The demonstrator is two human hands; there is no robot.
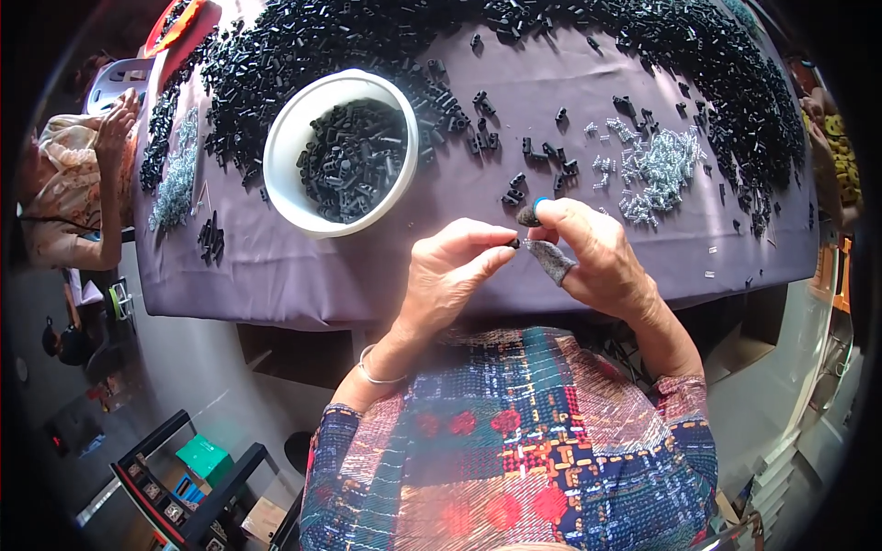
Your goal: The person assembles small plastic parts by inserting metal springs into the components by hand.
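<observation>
Above the near edge of the table, my left hand [447, 273] pinches a small black plastic part [514, 244] between thumb and fingertips. Facing it is my right hand [593, 253], wearing a grey fabric cover [549, 263] on the thumb and a dark cover with a blue band [529, 216] on a finger. The covered thumb tip comes right up to the black part, while the covered finger stays apart from it. Several loose black parts [542, 150] lie beyond my hands. Right of them spreads a pile of small silvery springs [663, 165].
A white bowl [278, 197] full of black parts stands left of centre on the purple cloth [248, 285]. Heaps of black parts [248, 73] line the far side. Another person's arm [69, 239] and silvery springs [176, 184] are at left. An orange-red container [170, 28] stands far left.
</observation>
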